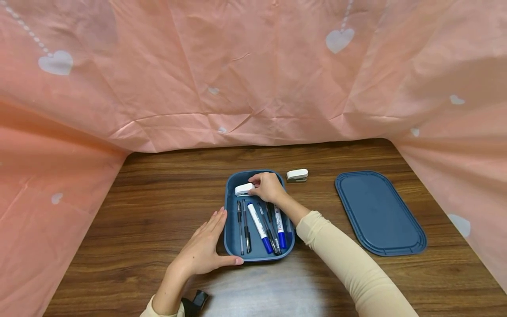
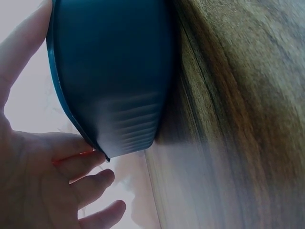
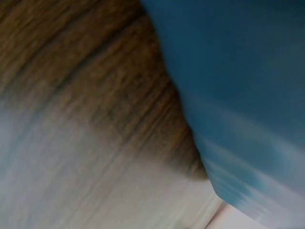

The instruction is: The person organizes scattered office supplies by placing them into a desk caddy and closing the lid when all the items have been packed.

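A blue plastic box (image 1: pixel 253 256) stands on the wooden table. At its far end my right hand (image 1: pixel 269 188) pinches a small white stapler (image 1: pixel 243 189) between thumb and fingers. Nearer me in the box lie several slim pens (image 1: pixel 240 220), a white marker (image 1: pixel 257 223) with a blue cap and another marker (image 1: pixel 279 222). My left hand (image 1: pixel 203 248) touches the box's near left side, thumb and fingers spread. In the left wrist view, its fingertips meet the rim of the box (image 2: pixel 114 71). The right wrist view has only the box wall (image 3: pixel 248 95) and table, no hand.
A second white stapler (image 1: pixel 297 175) lies just beyond the box's far right corner. Farther right, a flat blue lid (image 1: pixel 380 215) rests on the table (image 1: pixel 158 198). Pink cloth (image 1: pixel 245 79) with white hearts hangs behind and along both sides.
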Available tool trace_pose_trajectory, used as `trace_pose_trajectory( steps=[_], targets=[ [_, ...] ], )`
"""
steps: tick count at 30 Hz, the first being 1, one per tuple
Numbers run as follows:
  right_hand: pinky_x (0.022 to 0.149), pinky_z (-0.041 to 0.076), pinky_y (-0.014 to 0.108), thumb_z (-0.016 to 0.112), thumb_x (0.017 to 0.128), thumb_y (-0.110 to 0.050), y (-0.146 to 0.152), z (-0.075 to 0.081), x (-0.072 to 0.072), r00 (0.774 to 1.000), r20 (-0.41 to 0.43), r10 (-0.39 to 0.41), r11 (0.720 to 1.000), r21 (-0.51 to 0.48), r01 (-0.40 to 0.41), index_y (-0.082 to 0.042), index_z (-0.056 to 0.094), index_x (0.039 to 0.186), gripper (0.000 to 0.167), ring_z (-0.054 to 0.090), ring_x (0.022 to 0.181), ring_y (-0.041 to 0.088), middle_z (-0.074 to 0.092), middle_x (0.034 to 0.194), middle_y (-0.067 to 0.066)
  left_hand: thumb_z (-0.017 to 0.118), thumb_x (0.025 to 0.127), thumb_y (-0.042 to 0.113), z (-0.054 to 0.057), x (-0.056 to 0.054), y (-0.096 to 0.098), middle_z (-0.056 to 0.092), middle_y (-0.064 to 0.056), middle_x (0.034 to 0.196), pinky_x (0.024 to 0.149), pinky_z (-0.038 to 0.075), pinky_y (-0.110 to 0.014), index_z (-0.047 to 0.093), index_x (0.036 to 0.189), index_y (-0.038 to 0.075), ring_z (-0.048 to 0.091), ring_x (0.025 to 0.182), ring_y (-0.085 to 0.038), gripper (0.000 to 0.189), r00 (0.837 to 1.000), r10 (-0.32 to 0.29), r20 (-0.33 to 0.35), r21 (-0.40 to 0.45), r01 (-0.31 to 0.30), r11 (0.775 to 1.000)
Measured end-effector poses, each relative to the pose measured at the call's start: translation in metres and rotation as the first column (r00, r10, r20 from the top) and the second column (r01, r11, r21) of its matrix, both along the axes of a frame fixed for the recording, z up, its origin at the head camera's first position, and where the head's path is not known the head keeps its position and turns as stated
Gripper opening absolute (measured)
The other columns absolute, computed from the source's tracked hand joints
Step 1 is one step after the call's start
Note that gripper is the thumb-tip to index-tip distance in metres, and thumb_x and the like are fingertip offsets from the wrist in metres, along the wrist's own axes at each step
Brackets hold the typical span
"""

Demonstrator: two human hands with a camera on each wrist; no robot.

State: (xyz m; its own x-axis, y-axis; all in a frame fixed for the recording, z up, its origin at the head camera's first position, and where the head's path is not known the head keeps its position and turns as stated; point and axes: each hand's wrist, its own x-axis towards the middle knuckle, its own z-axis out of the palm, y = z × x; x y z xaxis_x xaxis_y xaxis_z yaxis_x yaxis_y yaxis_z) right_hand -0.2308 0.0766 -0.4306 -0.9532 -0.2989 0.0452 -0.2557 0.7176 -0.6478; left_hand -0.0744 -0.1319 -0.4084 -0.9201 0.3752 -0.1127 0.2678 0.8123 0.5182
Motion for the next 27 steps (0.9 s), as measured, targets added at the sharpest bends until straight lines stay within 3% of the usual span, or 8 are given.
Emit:
trace_pose_trajectory(
  steps=[5, 15, 27],
  targets=[
    [0.082, 0.056, 0.03, 0.081, 0.079, -0.019, 0.001, 0.007, 0.001, 0.999, -0.038, -0.009, 1.0, 0.024, 0.01, -0.007, 0.073, 0.111, 0.035, 0.067, 0.094, 0.018, 0.073, 0.104, 0.008, 0.076, 0.069, 0.063, -0.001, -0.001, -0.001, 0.015, -0.012, 0.163, 0.119, 0.02, -0.057, 0.017, 0.155, 0.006, 0.016, 0.15, -0.032, 0.12, 1.0, 0.001, 0.001, -0.013, -0.001, 1.0],
    [0.082, 0.058, 0.033, 0.081, 0.079, -0.025, 0.015, 0.046, -0.005, 0.993, -0.105, -0.055, 0.993, -0.109, 0.044, -0.008, 0.074, 0.11, 0.035, 0.07, 0.095, 0.02, 0.074, 0.107, 0.009, 0.077, 0.069, 0.063, -0.002, -0.005, -0.003, 0.016, -0.014, 0.162, 0.118, 0.021, -0.058, 0.018, 0.155, 0.005, 0.017, 0.15, -0.033, 0.12, 1.0, 0.005, -0.003, -0.005, -0.005, 1.0],
    [0.084, 0.057, 0.037, 0.081, 0.079, -0.024, 0.066, 0.095, -0.025, 0.966, -0.183, -0.183, 0.974, -0.167, 0.153, -0.009, 0.073, 0.114, 0.039, 0.071, 0.098, 0.024, 0.074, 0.109, 0.012, 0.076, 0.068, 0.066, -0.004, -0.008, -0.006, 0.015, -0.012, 0.163, 0.119, 0.02, -0.057, 0.017, 0.155, 0.005, 0.016, 0.15, -0.033, 0.121, 1.0, 0.017, 0.002, -0.007, -0.017, 1.0]
  ],
)
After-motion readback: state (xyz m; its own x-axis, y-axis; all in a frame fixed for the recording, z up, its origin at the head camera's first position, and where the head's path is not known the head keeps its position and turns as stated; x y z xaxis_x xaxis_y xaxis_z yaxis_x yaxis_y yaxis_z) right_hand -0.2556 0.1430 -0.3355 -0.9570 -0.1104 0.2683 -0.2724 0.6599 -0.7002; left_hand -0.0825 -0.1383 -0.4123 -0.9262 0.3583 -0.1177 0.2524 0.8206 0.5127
